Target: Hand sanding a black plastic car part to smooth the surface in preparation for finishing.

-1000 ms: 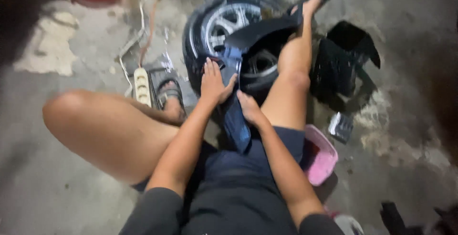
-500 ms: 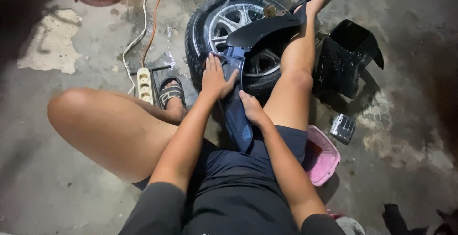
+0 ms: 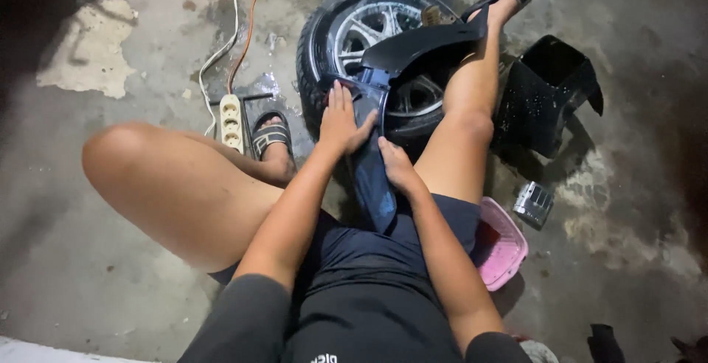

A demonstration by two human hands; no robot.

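Item: dark plastic fender panel (image 3: 372,164), propped from lap to wheel (image 3: 383,53) on the concrete floor (image 3: 88,289), left hand (image 3: 343,120) laid flat steadying its upper end, right hand (image 3: 398,168) clasping its edge, legs bracing the wheel.

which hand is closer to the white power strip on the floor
Left. The left hand lies flat on the dark panel, on the side toward the white power strip. The right hand holds the panel's other edge, farther away.
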